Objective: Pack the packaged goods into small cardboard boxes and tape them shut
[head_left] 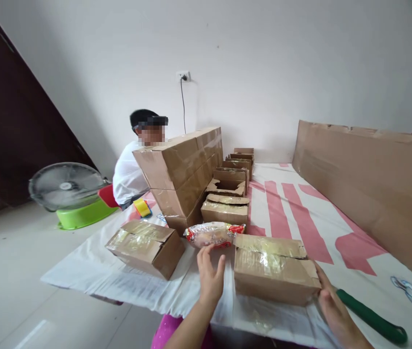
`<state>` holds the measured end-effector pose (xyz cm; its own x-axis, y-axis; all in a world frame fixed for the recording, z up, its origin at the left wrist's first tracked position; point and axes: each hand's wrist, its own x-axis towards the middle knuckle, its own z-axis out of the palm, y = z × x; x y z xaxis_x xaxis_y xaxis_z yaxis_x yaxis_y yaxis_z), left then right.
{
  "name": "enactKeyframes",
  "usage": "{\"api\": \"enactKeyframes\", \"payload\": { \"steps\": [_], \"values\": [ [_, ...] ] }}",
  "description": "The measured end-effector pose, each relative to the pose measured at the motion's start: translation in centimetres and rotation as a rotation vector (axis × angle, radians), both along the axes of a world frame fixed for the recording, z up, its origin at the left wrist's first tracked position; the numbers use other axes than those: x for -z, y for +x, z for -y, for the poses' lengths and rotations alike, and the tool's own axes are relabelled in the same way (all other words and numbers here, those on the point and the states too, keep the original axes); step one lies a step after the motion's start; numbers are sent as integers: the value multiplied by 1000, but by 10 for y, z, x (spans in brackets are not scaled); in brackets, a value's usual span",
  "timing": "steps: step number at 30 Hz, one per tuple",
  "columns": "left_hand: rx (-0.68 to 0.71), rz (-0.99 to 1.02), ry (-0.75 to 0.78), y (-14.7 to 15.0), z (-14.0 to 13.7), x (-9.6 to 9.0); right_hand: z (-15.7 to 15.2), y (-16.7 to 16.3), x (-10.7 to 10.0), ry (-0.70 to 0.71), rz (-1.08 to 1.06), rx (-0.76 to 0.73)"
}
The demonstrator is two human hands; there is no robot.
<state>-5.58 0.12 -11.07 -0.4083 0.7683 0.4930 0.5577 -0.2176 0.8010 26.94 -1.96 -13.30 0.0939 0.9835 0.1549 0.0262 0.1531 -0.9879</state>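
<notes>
Just left of a taped cardboard box [275, 271], my left hand [211, 274] is open, its fingers spread and nothing in them. Its fingertips reach the near edge of a clear plastic food packet [213, 235] with red printed ends; whether they touch it I cannot tell. My right hand [327, 295] lies flat along the right end of that box, fingers extended and partly hidden behind it. Another taped box [146, 247] sits to the left. Beside my right hand lies a dark green curved handle [371, 315], one end hidden by the hand.
Stacked cardboard boxes [182, 169] form a wall, with a row of opened boxes [226, 208] beside it. A large cardboard panel [366, 189] stands at right. A yellow tape roll [141, 207] lies left. Beyond sits a person [129, 167]; a fan [68, 186] stands on the floor.
</notes>
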Motion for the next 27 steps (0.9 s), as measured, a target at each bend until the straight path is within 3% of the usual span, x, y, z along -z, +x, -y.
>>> {"api": "enactKeyframes", "payload": {
  "steps": [3, 6, 9, 13, 18, 23, 27],
  "values": [
    [-158, -362, -24, -19, -21, -5, -8, 7, 6, -21, 19, 2],
    [-109, -607, -163, -32, -49, -20, -11, 7, 4, -76, 23, 6],
    [-54, -703, -279, -40, -71, -33, -8, 2, -5, -88, -34, -12],
    [-31, -705, -275, -44, -75, -32, -2, -5, -15, -127, 0, -100],
    [-66, -642, -108, -37, -60, -21, 1, -10, -20, -112, 117, -30],
    [-22, -580, -1, -27, -51, -26, 2, -9, -11, -123, 71, -34],
    [82, -358, 121, -17, -33, -38, 1, 1, 0, -68, 101, -26]
  ]
}}
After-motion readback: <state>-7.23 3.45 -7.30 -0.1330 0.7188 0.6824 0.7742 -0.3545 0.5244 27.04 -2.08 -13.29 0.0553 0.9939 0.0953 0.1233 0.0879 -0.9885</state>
